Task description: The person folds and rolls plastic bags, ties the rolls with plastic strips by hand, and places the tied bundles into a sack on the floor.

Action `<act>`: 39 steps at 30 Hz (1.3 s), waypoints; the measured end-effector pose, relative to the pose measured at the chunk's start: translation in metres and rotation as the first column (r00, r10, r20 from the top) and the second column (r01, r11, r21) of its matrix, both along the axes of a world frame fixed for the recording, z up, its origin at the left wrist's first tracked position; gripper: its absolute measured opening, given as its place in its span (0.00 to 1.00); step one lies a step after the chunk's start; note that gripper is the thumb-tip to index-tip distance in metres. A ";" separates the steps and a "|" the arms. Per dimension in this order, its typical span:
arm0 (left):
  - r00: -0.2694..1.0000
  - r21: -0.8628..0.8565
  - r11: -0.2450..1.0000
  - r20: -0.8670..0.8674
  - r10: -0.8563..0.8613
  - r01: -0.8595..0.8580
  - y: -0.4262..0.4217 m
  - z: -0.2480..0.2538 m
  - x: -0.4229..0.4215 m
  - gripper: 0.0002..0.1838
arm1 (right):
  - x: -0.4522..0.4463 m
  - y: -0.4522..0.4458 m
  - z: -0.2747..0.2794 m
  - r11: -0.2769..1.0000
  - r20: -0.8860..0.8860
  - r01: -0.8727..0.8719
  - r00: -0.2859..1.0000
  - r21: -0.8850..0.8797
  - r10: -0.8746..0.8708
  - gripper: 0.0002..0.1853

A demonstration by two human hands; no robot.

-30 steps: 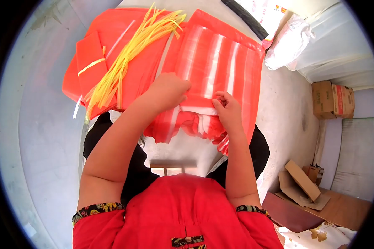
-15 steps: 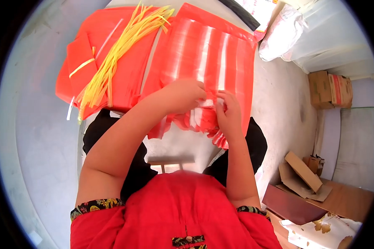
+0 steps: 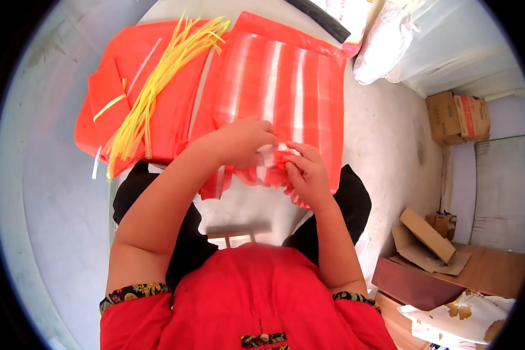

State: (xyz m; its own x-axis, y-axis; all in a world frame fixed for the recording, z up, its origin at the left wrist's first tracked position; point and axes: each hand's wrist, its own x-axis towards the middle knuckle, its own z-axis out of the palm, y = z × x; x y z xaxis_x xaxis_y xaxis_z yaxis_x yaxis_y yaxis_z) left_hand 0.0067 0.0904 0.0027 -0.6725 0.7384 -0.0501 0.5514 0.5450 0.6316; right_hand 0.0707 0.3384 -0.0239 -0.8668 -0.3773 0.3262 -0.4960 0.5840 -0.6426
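A stack of red-and-white striped plastic bags (image 3: 283, 76) lies on the table in front of me, its near edge bunched and ruffled. My left hand (image 3: 248, 142) is closed on the crumpled edge, with its fingertips partly hidden behind the hand. Just to the right, my right hand (image 3: 308, 175) pinches a fold of the same plastic between thumb and fingers. Both hands are close together over the near edge. Left of the striped stack sits a pile of plain red plastic (image 3: 186, 79), with a bundle of yellow plastic strips (image 3: 151, 96) across it.
A dark roll (image 3: 321, 18) lies at the table's far edge beside a white plastic-wrapped bundle (image 3: 385, 44). Cardboard boxes (image 3: 458, 118) stand on the right. An opened carton (image 3: 426, 248) rests on a brown wooden surface (image 3: 496, 271) at lower right.
My right hand has come down and a little left, and its fingers now pinch the plastic. My left hand has shifted slightly left and down. The whole view has also shifted a little.
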 end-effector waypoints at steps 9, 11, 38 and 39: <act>0.995 -0.048 0.994 -0.014 0.103 -0.103 0.012 0.000 -0.002 0.19 | -0.014 -0.016 0.002 0.886 0.426 0.263 0.901 -0.382 -0.084 0.11; 0.990 -0.071 0.987 0.002 0.143 -0.143 0.019 -0.006 -0.009 0.16 | -0.016 -0.012 0.004 0.898 0.368 0.269 0.920 -0.348 -0.134 0.12; 0.794 0.094 0.905 0.523 0.309 -0.414 0.002 0.001 -0.018 0.22 | -0.050 0.073 -0.005 0.626 0.611 0.660 0.713 -0.416 -0.345 0.29; 0.796 0.107 0.905 0.527 0.299 -0.411 0.001 -0.001 -0.018 0.22 | -0.051 0.072 -0.004 0.634 0.603 0.660 0.713 -0.403 -0.359 0.29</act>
